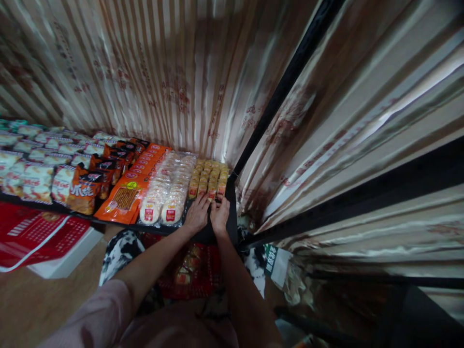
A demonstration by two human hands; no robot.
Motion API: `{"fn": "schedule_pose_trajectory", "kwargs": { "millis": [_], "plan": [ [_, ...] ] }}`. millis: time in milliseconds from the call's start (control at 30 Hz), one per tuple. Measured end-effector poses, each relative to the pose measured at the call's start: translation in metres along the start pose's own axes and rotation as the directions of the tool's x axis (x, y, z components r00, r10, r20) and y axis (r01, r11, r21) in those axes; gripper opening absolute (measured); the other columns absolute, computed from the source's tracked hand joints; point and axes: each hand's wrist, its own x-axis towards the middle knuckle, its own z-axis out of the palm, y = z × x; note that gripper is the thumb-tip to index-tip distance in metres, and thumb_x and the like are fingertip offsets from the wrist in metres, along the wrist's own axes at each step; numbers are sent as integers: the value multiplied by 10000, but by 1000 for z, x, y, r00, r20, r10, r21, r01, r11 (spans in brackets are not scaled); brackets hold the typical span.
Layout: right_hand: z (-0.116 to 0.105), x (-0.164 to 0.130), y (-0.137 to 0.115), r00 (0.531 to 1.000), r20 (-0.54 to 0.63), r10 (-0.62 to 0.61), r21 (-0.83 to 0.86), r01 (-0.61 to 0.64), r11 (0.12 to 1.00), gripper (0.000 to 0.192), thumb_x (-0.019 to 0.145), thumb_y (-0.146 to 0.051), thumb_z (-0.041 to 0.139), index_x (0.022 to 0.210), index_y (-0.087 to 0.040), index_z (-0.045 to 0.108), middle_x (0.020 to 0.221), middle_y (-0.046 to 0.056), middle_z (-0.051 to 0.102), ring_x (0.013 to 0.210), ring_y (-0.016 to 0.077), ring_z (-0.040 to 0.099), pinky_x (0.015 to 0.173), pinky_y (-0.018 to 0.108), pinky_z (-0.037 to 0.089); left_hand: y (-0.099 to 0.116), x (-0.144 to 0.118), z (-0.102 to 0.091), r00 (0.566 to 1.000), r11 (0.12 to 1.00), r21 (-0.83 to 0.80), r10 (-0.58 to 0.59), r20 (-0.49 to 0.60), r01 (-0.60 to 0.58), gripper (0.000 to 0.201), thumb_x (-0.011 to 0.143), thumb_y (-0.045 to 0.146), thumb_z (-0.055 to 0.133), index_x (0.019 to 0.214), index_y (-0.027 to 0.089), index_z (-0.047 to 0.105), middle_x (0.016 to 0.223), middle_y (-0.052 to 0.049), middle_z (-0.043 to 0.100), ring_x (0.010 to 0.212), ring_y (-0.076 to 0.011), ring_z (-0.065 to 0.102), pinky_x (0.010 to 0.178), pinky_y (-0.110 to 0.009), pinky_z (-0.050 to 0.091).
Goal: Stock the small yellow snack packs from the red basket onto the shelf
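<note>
— Where were the hands?

— Both were at the near end of the small yellow snack packs [209, 176], which lay in rows on the black shelf [232, 220], hard against the black upright post [286, 82]. The left hand [197, 212] lay palm down with its fingers spread over the front packs. The right hand [220, 214] was just beside it, its fingertips on the packs nearest the post.

— Were they grasping anything?

— The left grip was released, flat on the packs. For the right, I could not tell; its fingers curled at the front packs, but whether they pinched one was hidden.

— What lay around the yellow packs?

— Just beside them, away from the post, were round white rice crackers in clear bags [168, 191], then flat orange packets [136, 186], then dark orange bags [96, 176], and farthest off pale bags [32, 164]. Behind them hung a striped shiny curtain [163, 72]. Below the shelf edge lay a red bag of goods [192, 273], and well off, under the pale bags, a red printed box [39, 237] on the wooden floor [32, 304].
</note>
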Motion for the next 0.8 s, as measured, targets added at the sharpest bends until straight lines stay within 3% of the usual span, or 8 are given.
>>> {"fn": "schedule_pose_trajectory", "kwargs": {
  "millis": [133,400,633,733,800],
  "plan": [
    [-7,-14,-3,999,-16,-31,-9,31,999,253,784,-191,434,995,-143,564,1010,102,543,836,155,542,818,302,449,2,-5,-4,999,999,-28,22,-28,-23,348,766,71,433,1076,112,584,1370,-126,411,1334,-244,240,1076,-450,301],
    [-8,-54,-13,993,91,-82,25,80,997,266,793,-143,360,922,-170,591,914,59,606,894,155,541,857,290,427,14,-33,-11,999,993,-114,-25,-48,19,203,841,178,473,966,122,622,1121,-112,584,1110,-208,468,967,-355,431],
    [-27,-113,-29,990,63,-129,114,121,986,255,830,-169,341,856,-171,594,857,51,597,831,147,556,793,267,442,19,-90,-28,995,983,-184,-10,-96,-8,203,835,141,450,921,142,634,995,-90,604,947,-182,514,853,-323,468],
    [-33,-140,-22,979,150,-134,95,121,988,235,842,-188,346,855,-182,581,851,44,602,822,148,558,781,267,437,20,-120,-30,996,976,-214,5,-84,-23,223,854,160,419,912,150,634,974,-87,600,931,-177,510,834,-316,465],
    [-31,-154,-10,968,214,-133,66,121,990,241,849,-189,340,855,-175,580,860,54,613,840,149,560,802,266,429,18,-137,-27,1000,976,-215,-15,-13,12,242,855,156,400,918,148,634,956,-90,600,926,-177,515,837,-320,460]
  ]
}}
